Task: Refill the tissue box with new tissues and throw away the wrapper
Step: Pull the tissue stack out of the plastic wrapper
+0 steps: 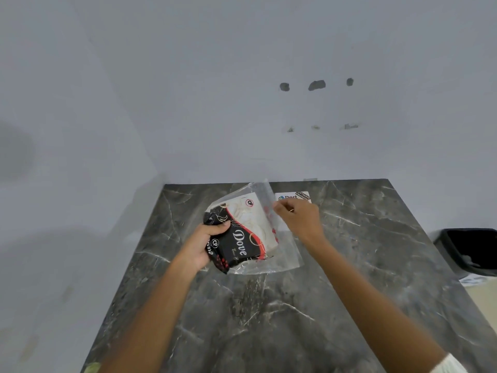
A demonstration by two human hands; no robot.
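A tissue pack point(242, 232) in a black, red and white wrapper printed "Dove" is held above the dark marble table point(269, 305). My left hand point(207, 243) grips its black left end. The wrapper's clear plastic end point(282, 251) hangs loose on the right. My right hand point(298, 219) pinches the upper edge of that clear plastic. A white tissue box point(293, 197) with printed lettering lies on the table behind my right hand, mostly hidden.
A black waste bin point(470, 251) stands on the floor off the table's right edge. Bare grey walls rise behind and to the left of the table. The table's left edge runs close to the left wall.
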